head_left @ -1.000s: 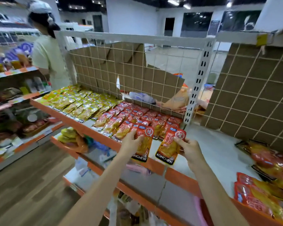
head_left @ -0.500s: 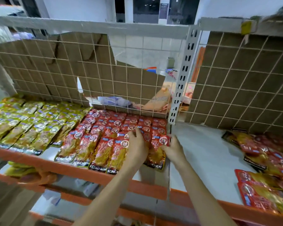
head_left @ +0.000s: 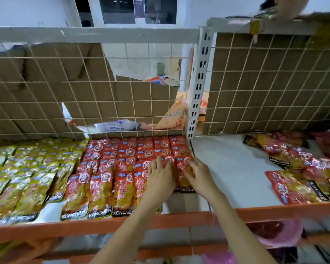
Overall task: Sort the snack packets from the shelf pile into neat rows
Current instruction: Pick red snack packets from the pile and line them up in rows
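Left hand (head_left: 159, 179) lies flat, fingers straight, pressing the red packet rows (head_left: 122, 164) — nothing gripped. Right hand (head_left: 197, 177), touching beside it, rests with fingers spread on the end packet (head_left: 183, 173). Unsorted pile (head_left: 301, 168) lies well right of both hands — yellow packets (head_left: 27, 174) left

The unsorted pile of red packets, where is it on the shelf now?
In the head view the unsorted pile of red packets lies at the right end of the shelf, behind its orange front edge and right of both hands, apart from the neat red rows.
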{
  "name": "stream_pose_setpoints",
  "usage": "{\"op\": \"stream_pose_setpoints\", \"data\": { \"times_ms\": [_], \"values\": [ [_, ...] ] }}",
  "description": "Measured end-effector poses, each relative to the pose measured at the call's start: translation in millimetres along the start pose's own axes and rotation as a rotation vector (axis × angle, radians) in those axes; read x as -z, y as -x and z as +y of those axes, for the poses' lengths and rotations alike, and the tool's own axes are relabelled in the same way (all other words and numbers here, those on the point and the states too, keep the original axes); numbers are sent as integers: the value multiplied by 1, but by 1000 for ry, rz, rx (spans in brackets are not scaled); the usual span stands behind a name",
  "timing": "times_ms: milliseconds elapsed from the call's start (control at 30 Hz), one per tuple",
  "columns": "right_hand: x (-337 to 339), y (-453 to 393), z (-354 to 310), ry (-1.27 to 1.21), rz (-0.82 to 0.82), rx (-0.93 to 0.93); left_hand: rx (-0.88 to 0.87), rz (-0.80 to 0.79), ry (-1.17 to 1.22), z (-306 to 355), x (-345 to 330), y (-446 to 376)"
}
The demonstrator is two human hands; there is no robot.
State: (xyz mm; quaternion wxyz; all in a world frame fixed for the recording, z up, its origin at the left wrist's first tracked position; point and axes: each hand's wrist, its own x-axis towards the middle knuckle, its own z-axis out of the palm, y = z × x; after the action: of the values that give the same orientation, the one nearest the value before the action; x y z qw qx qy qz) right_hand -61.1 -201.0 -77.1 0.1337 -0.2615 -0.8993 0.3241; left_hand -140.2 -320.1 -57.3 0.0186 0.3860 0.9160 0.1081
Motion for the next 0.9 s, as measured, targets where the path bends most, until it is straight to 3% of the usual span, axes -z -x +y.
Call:
{"op": "stream_pose_setpoints", "data": {
  "times_ms": [200, 300, 900],
  "values": [
    [-12, 20, -3, 253, -77, -1, -198, -81, -34, -27, -6, 6],
    [-17, 22, -2, 263, -85, -21, -247, -78, -4, -32, -9, 5],
    [-16, 32, -9, 359, -50, 19, -196, 7, 30, -25, -12, 14]
  ]
}}
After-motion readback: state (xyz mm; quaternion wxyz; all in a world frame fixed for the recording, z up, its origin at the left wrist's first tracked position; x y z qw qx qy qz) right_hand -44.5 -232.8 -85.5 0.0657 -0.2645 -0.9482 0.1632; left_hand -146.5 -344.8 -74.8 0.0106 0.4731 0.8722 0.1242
